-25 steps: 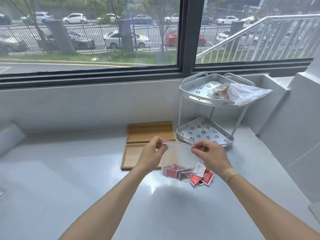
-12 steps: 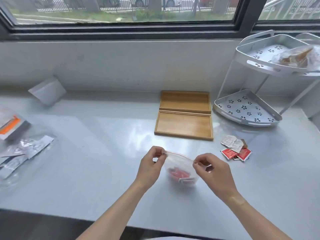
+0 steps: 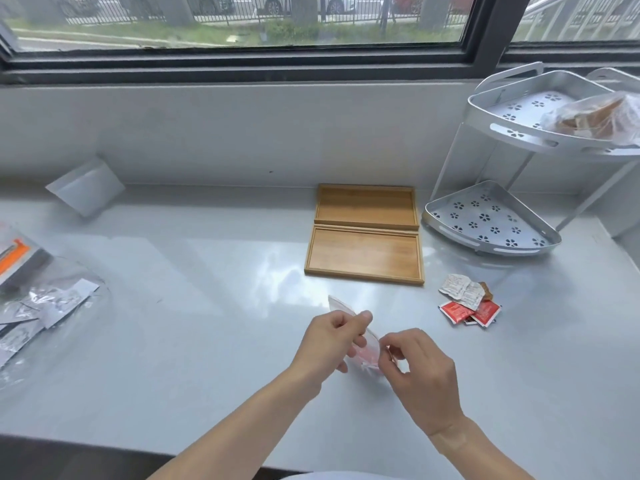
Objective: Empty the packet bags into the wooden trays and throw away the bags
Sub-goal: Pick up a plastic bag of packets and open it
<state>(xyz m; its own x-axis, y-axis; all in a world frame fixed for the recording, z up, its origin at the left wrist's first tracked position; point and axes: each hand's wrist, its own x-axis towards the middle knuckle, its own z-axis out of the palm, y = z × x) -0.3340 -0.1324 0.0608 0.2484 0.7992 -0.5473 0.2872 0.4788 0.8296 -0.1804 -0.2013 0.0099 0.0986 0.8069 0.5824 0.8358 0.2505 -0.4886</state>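
Pale grey counter (image 3: 207, 306) under a dark-framed window (image 3: 242, 60), framed about as half a second ago, the view now slightly closer. Silver two-tier corner rack (image 3: 491, 223) at far right, unmoved, a clear bag of brownish contents (image 3: 595, 116) on its upper shelf. Two wooden trays (image 3: 365, 233) side by side against the back wall, touching along their long edges, both bare, unchanged. Heap of clear bags with silver sachets (image 3: 45, 306) at the left edge, same place as before; an orange-and-black pack (image 3: 17, 258) just behind it. White folded card (image 3: 86, 188) leaning at the wall on the left.

Left hand (image 3: 329, 344) and right hand (image 3: 420, 372) near the counter's front edge, much closer together than before, no longer stretching the bag's mouth wide between them. Small clear zip bag (image 3: 363, 351) of red packets now turned edge-on and tilted, pinched by the left thumb and forefinger near its upper rim, one corner sticking up beyond the knuckles. Right fingers curled narrow at the bag's other side; cannot tell whether gripping the plastic or only touching it. Bag well short of the trays, in front of the nearer one.

Loose packets (image 3: 467, 303), red and white, lying on the counter right of the hands, just in front of the rack, undisturbed since earlier.
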